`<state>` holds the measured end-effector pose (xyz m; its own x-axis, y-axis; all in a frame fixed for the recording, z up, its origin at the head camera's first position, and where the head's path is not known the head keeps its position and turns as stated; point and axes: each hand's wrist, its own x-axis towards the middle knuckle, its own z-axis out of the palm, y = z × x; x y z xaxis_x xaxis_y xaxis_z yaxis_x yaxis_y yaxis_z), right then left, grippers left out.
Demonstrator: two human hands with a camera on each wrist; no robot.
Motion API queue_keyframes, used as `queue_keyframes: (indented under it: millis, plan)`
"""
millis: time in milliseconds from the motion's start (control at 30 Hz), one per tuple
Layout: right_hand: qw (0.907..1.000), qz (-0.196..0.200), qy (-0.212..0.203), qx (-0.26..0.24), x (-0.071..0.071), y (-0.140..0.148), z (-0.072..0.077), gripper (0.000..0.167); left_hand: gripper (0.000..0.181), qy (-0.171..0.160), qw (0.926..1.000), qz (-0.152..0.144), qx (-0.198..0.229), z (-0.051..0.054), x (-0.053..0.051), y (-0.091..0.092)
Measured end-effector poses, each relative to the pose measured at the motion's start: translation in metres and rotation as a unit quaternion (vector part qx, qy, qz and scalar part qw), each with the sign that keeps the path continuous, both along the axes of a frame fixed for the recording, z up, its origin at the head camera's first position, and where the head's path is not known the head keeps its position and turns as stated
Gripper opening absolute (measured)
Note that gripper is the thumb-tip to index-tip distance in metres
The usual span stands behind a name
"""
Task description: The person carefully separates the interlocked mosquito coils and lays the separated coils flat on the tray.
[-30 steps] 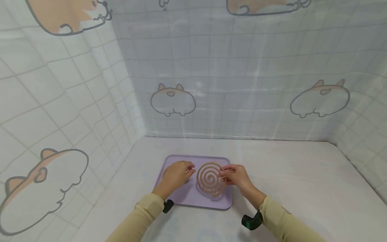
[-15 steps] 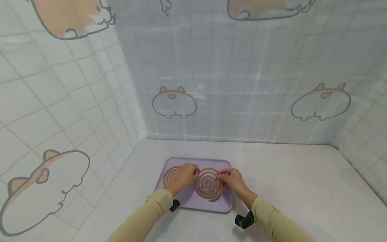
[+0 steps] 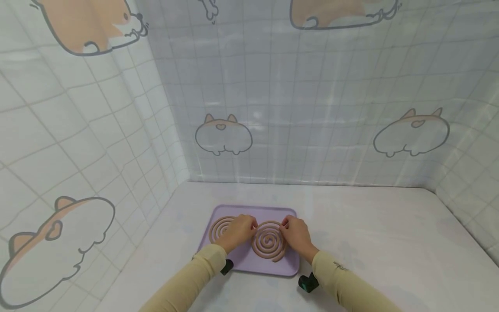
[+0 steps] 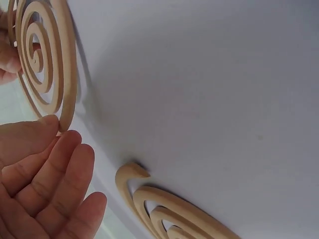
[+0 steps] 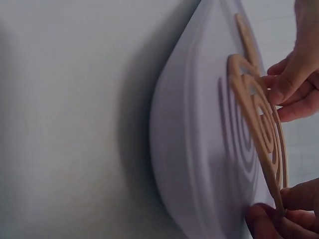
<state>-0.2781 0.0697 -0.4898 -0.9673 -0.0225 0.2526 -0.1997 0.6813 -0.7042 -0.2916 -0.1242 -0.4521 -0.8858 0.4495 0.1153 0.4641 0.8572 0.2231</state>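
Note:
A brown mosquito coil [image 3: 268,240] is held above the right part of a lilac tray [image 3: 259,208]. My left hand [image 3: 238,232] pinches its left edge between thumb and fingers, as the left wrist view shows with the coil [image 4: 70,74] close up. At the opposite edge, my right hand [image 3: 297,234] pinches the rim; in the right wrist view the coil [image 5: 253,132] tilts over its shadow on the tray. A second mosquito coil [image 3: 215,225] lies on the tray's left part, partly hidden by my left hand.
The tray sits on a white tabletop [image 3: 370,242]. A white gridded sheet with printed corgis [image 3: 224,136] stands round the back and both sides. A dark wrist camera [image 3: 308,283] hangs beneath my right wrist.
My left hand has moved right and taken hold of the coil's left edge, while my right hand has kept its grip and shifted slightly left. The second coil has come into sight.

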Motion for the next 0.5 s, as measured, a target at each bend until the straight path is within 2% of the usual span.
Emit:
queue_keyframes:
  millis: [167, 500]
  plan:
    - [0.9978, -0.007, -0.015, 0.064, -0.0025, -0.0042, 0.0001, 0.011, 0.010, 0.004, 1.0000, -0.005, -0.003, -0.0043, -0.0020, 0.0003]
    - [0.9916, -0.008, 0.001, 0.129, -0.0048, -0.0095, -0.0041, 0.018, 0.004, 0.006, 0.9998, -0.017, -0.010, -0.0079, -0.0021, -0.0005]
